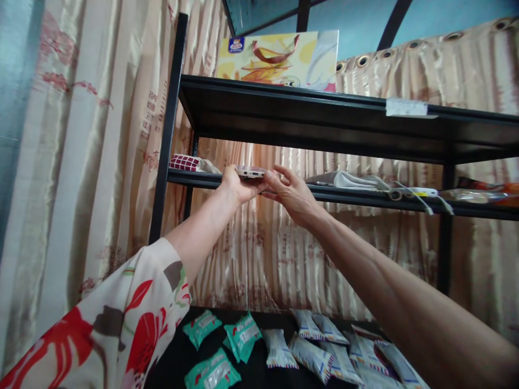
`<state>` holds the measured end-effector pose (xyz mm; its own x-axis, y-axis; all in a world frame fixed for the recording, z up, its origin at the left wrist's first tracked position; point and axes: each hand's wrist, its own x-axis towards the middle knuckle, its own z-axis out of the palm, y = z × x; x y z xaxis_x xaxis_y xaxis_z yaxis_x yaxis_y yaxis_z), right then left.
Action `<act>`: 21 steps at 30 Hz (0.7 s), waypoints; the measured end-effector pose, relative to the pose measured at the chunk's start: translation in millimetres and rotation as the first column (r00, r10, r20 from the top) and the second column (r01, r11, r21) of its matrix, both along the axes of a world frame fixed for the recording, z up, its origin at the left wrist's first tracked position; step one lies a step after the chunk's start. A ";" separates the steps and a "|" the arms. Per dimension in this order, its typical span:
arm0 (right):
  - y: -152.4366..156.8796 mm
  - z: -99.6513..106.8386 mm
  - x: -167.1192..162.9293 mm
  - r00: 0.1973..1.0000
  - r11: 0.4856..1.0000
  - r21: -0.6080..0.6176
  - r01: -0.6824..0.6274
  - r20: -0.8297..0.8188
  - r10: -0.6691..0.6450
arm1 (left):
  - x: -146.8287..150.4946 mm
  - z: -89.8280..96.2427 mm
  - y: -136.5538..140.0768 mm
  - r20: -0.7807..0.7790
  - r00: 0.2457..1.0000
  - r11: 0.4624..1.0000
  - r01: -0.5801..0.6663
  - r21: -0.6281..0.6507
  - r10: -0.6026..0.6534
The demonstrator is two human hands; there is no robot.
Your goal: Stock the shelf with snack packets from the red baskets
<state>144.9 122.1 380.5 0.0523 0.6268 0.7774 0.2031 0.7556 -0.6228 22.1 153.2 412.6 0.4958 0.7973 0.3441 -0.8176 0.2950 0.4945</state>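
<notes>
I had the phone (pixel 250 173) held flat in my left hand (pixel 238 186), near the lower shelf (pixel 198 179). Right hand (pixel 292 197) half open at the phone's right end; couldn't tell if gripping.

One phone (pixel 250 173), one yellow box (pixel 279 59) and one white label (pixel 406 107) are seen. At least three green packets (pixel 213 371) and at least seven white packets (pixel 279 348) can be counted (an exact tally is prevented by overlap).
</notes>
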 end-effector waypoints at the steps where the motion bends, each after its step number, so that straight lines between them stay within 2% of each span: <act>1: -0.1 0.4 -0.3 1.000 1.000 -0.003 0.005 -0.006 -0.005 | -0.3 0.7 0.0 -0.002 1.000 1.000 -0.003 -0.010 0.003; 9: 1.6 -0.4 -4.9 0.997 0.998 -0.048 -0.051 -0.055 0.048 | -5.1 2.9 1.4 -0.040 0.999 1.000 -0.011 -0.027 0.010; 21: 5.5 1.0 -7.0 0.997 0.993 -0.104 -0.055 -0.053 0.050 | -1.5 3.3 23.4 -0.116 0.991 0.996 -0.063 0.061 0.070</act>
<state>137.9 127.7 381.5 0.0544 0.7079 0.7042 0.1318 0.6940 -0.7078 20.6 176.6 415.9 0.4824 0.8103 0.3327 -0.7695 0.2105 0.6030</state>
